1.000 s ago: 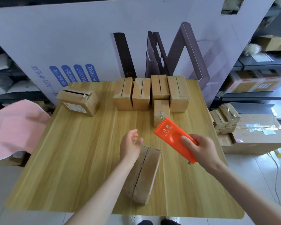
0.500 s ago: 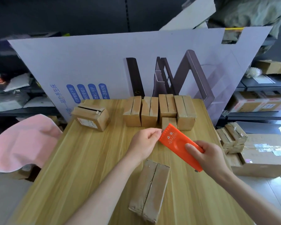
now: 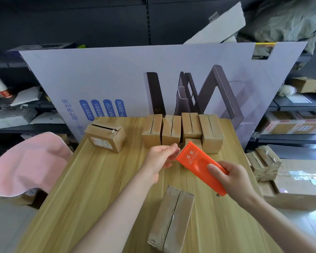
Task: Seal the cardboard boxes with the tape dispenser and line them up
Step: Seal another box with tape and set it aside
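1. My right hand (image 3: 233,177) was right of the frame's centre. Its fingers (image 3: 212,168) were wrapped round the lower end of the orange tape dispenser (image 3: 195,161), with the thumb lying across its flat face.
2. The tape dispenser hung in the air above the tabletop (image 3: 98,189). It slanted up toward the centre of the frame, toothed end uppermost.
3. My left hand (image 3: 161,157) was just left of that toothed end. Its fingers were curled, and thumb and forefinger were closed together right at the teeth. I could not tell whether a strip of tape lay between them.
4. The near box (image 3: 171,218) lay on the tabletop at lower centre, below both hands and touched by neither. The seam between its two top flaps ran away from me, leaning a little to the right.
5. A row of four boxes (image 3: 182,128) stood side by side at the far edge of the tabletop, upper centre, seams facing up.
6. A small box (image 3: 192,141) sat just in front of that row, mostly hidden behind the dispenser's upper end.
7. A lone box (image 3: 106,136) stood well apart at the tabletop's far left corner, its top flaps not lying flat and a label on its near side.
8. A large pale printed board (image 3: 117,79) stood behind the tabletop.
9. A pink cloth (image 3: 26,161) was at the left edge of the frame.
10. Taped cartons (image 3: 299,179) lay on the floor at the right.
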### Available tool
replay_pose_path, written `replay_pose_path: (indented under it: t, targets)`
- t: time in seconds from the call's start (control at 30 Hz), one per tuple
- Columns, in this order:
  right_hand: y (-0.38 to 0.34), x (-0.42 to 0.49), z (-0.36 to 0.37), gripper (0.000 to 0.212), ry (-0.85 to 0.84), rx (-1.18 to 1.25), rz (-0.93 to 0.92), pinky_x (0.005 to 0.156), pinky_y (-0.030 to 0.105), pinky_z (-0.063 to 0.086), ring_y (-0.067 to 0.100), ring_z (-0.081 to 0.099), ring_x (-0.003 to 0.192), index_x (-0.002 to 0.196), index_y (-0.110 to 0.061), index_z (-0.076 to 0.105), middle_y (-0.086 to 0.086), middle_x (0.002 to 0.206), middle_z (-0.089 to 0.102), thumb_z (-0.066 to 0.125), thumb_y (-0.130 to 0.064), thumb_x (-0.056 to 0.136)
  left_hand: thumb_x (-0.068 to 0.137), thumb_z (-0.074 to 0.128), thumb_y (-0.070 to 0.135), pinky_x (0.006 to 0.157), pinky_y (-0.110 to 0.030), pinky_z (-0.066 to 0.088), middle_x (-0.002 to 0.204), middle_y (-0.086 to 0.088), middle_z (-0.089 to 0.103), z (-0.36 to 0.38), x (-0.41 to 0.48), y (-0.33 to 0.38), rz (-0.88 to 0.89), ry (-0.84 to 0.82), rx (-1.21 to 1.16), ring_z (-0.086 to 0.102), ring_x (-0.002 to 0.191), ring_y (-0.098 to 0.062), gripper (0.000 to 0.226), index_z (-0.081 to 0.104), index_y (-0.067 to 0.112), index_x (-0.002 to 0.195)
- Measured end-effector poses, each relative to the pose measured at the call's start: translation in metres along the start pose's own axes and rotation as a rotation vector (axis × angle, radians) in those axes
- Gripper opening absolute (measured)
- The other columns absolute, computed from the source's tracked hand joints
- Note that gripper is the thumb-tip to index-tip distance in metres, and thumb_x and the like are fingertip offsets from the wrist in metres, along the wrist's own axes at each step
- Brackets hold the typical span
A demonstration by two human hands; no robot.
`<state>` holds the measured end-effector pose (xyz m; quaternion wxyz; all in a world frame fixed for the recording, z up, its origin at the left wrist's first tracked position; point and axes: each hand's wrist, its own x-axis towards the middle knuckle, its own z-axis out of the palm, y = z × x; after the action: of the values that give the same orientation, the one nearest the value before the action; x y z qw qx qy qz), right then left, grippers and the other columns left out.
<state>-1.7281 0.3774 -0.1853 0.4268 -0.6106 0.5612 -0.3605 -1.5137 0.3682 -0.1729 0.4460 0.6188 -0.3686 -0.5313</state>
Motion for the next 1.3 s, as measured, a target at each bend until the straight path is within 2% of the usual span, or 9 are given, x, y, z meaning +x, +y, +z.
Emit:
replay_pose_path:
  t: [0.13,0.27,0.5,0.67,0.9,1.07,1.13,1.2,1.3]
  targets:
    - [-0.003,0.001,0.006,0.014,-0.012,-0.075,-0.038,0.041,0.047,0.053,0.02,0.062,0.045,0.073,-0.026,0.069,0.0,0.054,0.064,0.069,-0.025,0.087,0.084,0.073,0.022,0.057,-0.023,0.042,0.066,0.002,0.069,0.001,0.01,-0.001,-0.021,0.108,0.017,0.058,0.059,-0.008,0.013,0.071,0.011,0.079]
    - [-0.005,0.007,0.011,0.028,-0.024,-0.196,-0.047,0.042,0.049,0.051,0.029,0.062,0.05,0.07,-0.014,0.069,0.008,0.057,0.063,0.069,-0.038,0.084,0.082,0.074,0.011,0.044,-0.013,0.041,0.065,-0.001,0.069,-0.001,0.022,0.002,-0.039,0.216,0.028,0.058,0.051,-0.003,0.007,0.072,0.005,0.08]
    - [-0.013,0.01,-0.001,0.025,-0.048,-0.302,-0.017,0.045,0.049,0.053,0.027,0.062,0.048,0.076,-0.015,0.071,0.007,0.058,0.065,0.069,-0.039,0.083,0.08,0.074,0.009,0.059,-0.025,0.045,0.066,-0.002,0.072,-0.014,0.042,0.002,-0.034,0.288,0.081,0.06,0.059,-0.011,0.006,0.073,0.009,0.075]
    - [-0.002,-0.001,-0.027,0.014,-0.084,-0.296,0.037,0.036,0.041,0.052,0.024,0.061,0.039,0.074,-0.02,0.069,0.006,0.056,0.065,0.071,-0.03,0.084,0.081,0.075,0.011,0.059,-0.025,0.046,0.067,-0.001,0.073,-0.029,0.052,-0.011,-0.058,0.351,0.095,0.06,0.06,-0.011,0.006,0.073,0.01,0.075]
    - [0.038,-0.014,-0.051,0.016,-0.128,-0.444,0.13,0.045,0.046,0.055,0.023,0.064,0.046,0.072,-0.025,0.07,0.002,0.055,0.065,0.072,-0.037,0.081,0.079,0.077,0.011,0.055,-0.022,0.044,0.064,-0.001,0.072,-0.026,0.053,-0.053,-0.168,0.401,0.062,0.058,0.056,-0.01,0.007,0.072,0.007,0.077]
    - [0.061,-0.006,-0.046,0.03,-0.19,-0.714,0.191,0.048,0.025,0.041,0.01,0.06,0.055,0.064,-0.029,0.062,-0.007,0.057,0.061,0.065,-0.053,0.081,0.08,0.077,0.018,0.073,-0.028,0.052,0.07,0.0,0.073,-0.009,0.044,-0.106,-0.277,0.409,0.081,0.062,0.062,-0.011,0.008,0.071,0.013,0.075]
    - [0.068,-0.002,-0.041,0.034,-0.215,-0.796,0.216,0.046,0.023,0.038,0.008,0.059,0.056,0.065,-0.027,0.06,-0.009,0.059,0.06,0.062,-0.056,0.082,0.081,0.077,0.021,0.079,-0.03,0.052,0.073,0.001,0.073,-0.003,0.041,-0.121,-0.304,0.405,0.091,0.064,0.066,-0.012,0.009,0.072,0.014,0.078]
    - [0.076,0.001,-0.038,0.032,-0.233,-0.845,0.241,0.044,0.022,0.038,0.007,0.059,0.056,0.069,-0.029,0.06,-0.011,0.062,0.06,0.06,-0.057,0.083,0.081,0.077,0.023,0.076,-0.028,0.052,0.073,0.001,0.073,0.002,0.04,-0.132,-0.317,0.415,0.093,0.063,0.067,-0.012,0.01,0.073,0.014,0.08]
    - [0.087,0.006,-0.033,0.034,-0.253,-0.88,0.268,0.043,0.021,0.039,0.009,0.06,0.055,0.067,-0.029,0.058,-0.009,0.064,0.061,0.059,-0.059,0.083,0.082,0.075,0.024,0.056,-0.021,0.042,0.073,0.004,0.072,0.008,0.038,-0.143,-0.34,0.458,0.074,0.063,0.067,-0.01,0.01,0.07,0.018,0.075]
